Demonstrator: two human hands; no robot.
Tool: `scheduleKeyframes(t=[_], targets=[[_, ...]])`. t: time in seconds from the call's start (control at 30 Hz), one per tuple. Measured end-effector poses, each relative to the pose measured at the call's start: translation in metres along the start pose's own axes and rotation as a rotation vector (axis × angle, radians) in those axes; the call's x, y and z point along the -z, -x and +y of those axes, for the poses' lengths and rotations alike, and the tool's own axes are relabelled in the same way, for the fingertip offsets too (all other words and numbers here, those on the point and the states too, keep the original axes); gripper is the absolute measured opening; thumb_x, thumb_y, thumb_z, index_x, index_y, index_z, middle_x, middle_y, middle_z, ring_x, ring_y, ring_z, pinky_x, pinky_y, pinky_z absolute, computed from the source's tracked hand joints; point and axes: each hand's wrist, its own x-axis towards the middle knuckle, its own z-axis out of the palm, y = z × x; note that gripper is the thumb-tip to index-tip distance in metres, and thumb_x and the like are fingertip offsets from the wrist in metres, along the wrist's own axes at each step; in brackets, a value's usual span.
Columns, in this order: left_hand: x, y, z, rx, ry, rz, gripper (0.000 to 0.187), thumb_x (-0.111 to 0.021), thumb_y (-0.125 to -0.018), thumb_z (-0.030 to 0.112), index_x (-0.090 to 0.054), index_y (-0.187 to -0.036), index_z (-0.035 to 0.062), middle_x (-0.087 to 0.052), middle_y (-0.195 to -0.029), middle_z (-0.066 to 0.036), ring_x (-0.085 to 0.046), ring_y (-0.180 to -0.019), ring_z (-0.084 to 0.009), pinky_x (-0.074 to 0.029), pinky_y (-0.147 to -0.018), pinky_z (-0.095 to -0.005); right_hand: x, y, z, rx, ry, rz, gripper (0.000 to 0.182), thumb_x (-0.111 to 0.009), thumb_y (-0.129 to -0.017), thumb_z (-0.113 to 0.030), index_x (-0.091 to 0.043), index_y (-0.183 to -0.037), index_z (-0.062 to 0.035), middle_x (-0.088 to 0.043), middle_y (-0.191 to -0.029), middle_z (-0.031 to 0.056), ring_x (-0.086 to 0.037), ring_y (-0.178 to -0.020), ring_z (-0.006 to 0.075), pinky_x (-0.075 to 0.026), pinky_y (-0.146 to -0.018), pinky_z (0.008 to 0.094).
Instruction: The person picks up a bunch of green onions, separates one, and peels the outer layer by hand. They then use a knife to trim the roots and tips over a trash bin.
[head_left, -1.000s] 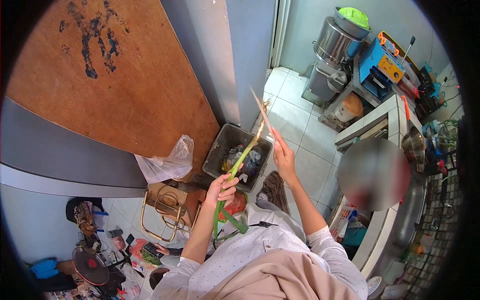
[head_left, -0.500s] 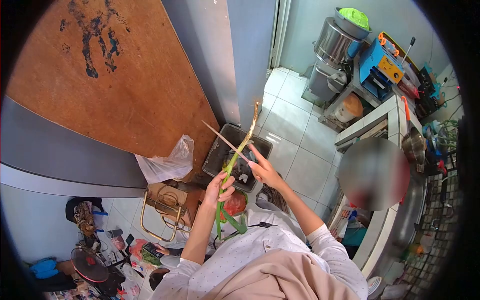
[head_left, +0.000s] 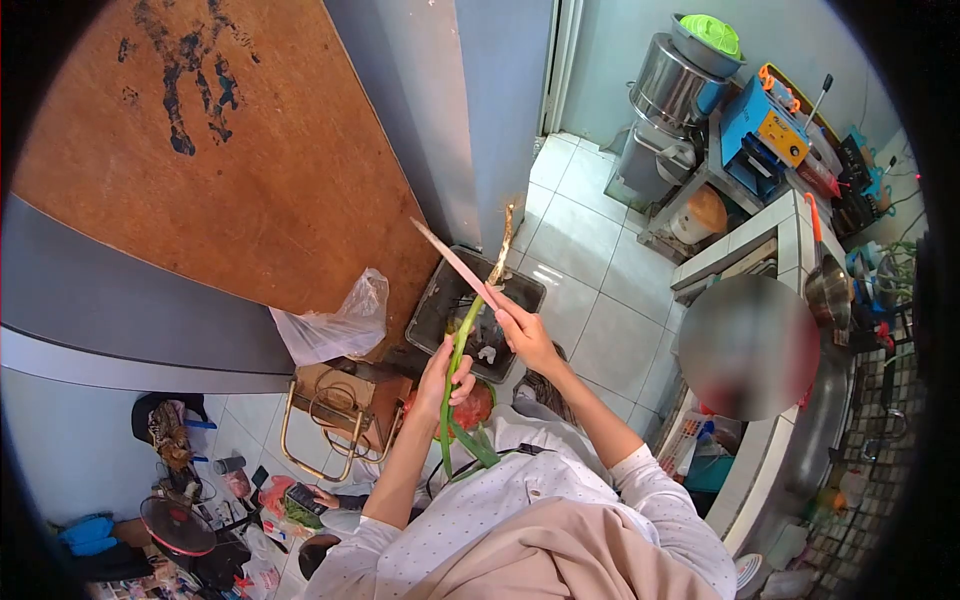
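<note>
My left hand (head_left: 446,385) is closed around the green part of a long leek (head_left: 463,340). The leek's pale, dirty root end points up and away, and its green leaves hang toward my shirt. My right hand (head_left: 522,330) grips a knife with a long pinkish blade (head_left: 450,262), its tip pointing to the upper left. The knife crosses the leek just below the whitish section, and my right fingertips are at the stalk there. Beneath both hands stands a dark plastic bin (head_left: 428,312) with scraps inside.
A clear plastic bag (head_left: 350,325) hangs left of the bin by a brown wooden panel (head_left: 290,170). To the right runs a tiled counter (head_left: 755,470). At lower left, another person's hand (head_left: 322,497) is near a phone and scattered items.
My right hand has shifted slightly up and left, its index finger now drawn in to the stalk. The knife has turned to show more of its blade's flat side.
</note>
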Motion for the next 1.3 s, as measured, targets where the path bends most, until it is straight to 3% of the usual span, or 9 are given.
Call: scheduleKeyframes(t=[0.07,0.2,0.27,0.47,0.63,0.77,0.93,1.1,1.3], targets=[[-0.001,-0.003,0.001,-0.024,-0.163,0.116,0.041,-0.030,-0.093,0.042,-0.044,-0.110,0.0082,-0.028,-0.048,0.002,-0.031,-0.033,-0.0098,-0.026,-0.027,-0.0192,0.002,-0.001,-0.005,0.093,0.178,0.008,0.040,-0.044,-0.089,-0.027,-0.043,-0.126,-0.0125,-0.064,-0.095,0.0100,-0.049,-0.051,0.0130,-0.043,-0.053,0.0264],[0.006,-0.017,0.015,-0.013,-0.422,0.275,0.038,-0.035,-0.091,0.043,-0.044,-0.090,0.0064,-0.031,-0.045,0.002,-0.037,-0.033,-0.0107,-0.028,-0.029,-0.0201,0.003,-0.003,-0.002,0.203,0.213,-0.091,0.039,-0.045,-0.087,-0.025,-0.044,-0.125,-0.0138,-0.056,-0.111,0.0131,-0.052,-0.055,0.0191,-0.044,-0.058,0.0292],[0.010,-0.019,0.024,-0.041,-0.545,0.180,0.035,-0.039,-0.091,0.041,-0.041,-0.081,0.0076,-0.034,-0.045,0.001,-0.039,-0.033,-0.0105,-0.026,-0.029,-0.0202,0.001,-0.008,0.014,0.362,0.251,-0.046,0.038,-0.045,-0.087,-0.025,-0.046,-0.124,-0.0163,-0.060,-0.099,0.0157,-0.053,-0.053,0.0222,-0.043,-0.057,0.0306],[0.010,-0.018,0.021,-0.099,-0.608,0.152,0.032,-0.038,-0.092,0.036,-0.042,-0.078,0.0067,-0.031,-0.043,0.001,-0.033,-0.029,-0.0090,-0.024,-0.028,-0.0206,0.018,-0.013,0.007,0.222,0.372,0.139,0.038,-0.046,-0.087,-0.026,-0.047,-0.124,-0.0174,-0.055,-0.067,0.0190,-0.049,-0.046,0.0196,-0.041,-0.052,0.0314],[0.020,-0.010,0.018,-0.113,-0.567,0.164,0.033,-0.037,-0.093,0.035,-0.043,-0.078,0.0064,-0.031,-0.042,0.002,-0.035,-0.030,-0.0086,-0.025,-0.029,-0.0201,0.051,-0.023,0.003,0.062,0.294,0.331,0.040,-0.046,-0.087,-0.032,-0.046,-0.125,-0.0164,-0.054,-0.060,0.0074,-0.047,-0.052,0.0131,-0.040,-0.053,0.0282],[0.021,-0.008,0.018,-0.060,-0.471,0.224,0.034,-0.036,-0.092,0.039,-0.043,-0.080,0.0078,-0.033,-0.044,0.002,-0.036,-0.033,-0.0080,-0.025,-0.030,-0.0192,0.052,-0.025,0.014,0.098,0.238,0.320,0.038,-0.046,-0.087,-0.032,-0.051,-0.119,-0.0123,-0.052,-0.060,0.0065,-0.048,-0.054,0.0138,-0.039,-0.054,0.0289],[0.035,-0.011,0.021,0.124,-0.165,0.139,0.034,-0.037,-0.091,0.041,-0.044,-0.083,0.0094,-0.034,-0.048,0.003,-0.032,-0.036,-0.0063,-0.025,-0.032,-0.0186,0.025,-0.019,0.019,-0.108,0.318,0.014,0.037,-0.045,-0.088,-0.033,-0.045,-0.113,-0.0057,-0.052,-0.064,0.0093,-0.050,-0.059,0.0184,-0.039,-0.055,0.0334],[0.062,-0.020,0.014,0.286,0.475,-0.231,0.031,-0.032,-0.093,0.037,-0.042,-0.085,0.0092,-0.027,-0.047,0.004,-0.026,-0.036,-0.0050,-0.024,-0.031,-0.0176,0.007,-0.013,0.007,-0.022,0.202,-0.046,0.056,-0.047,-0.087,-0.034,-0.022,-0.132,-0.0123,-0.049,-0.057,0.0119,-0.050,-0.053,0.0233,-0.038,-0.053,0.0356],[0.052,-0.016,0.013,0.322,0.484,-0.188,0.029,-0.031,-0.094,0.036,-0.040,-0.083,0.0098,-0.026,-0.046,0.004,-0.025,-0.033,-0.0042,-0.023,-0.029,-0.0164,0.001,-0.001,-0.009,0.129,0.516,-0.218,0.068,-0.046,-0.085,-0.039,-0.011,-0.138,-0.0139,-0.053,-0.056,0.0185,-0.054,-0.051,0.0350,-0.042,-0.053,0.0424]])
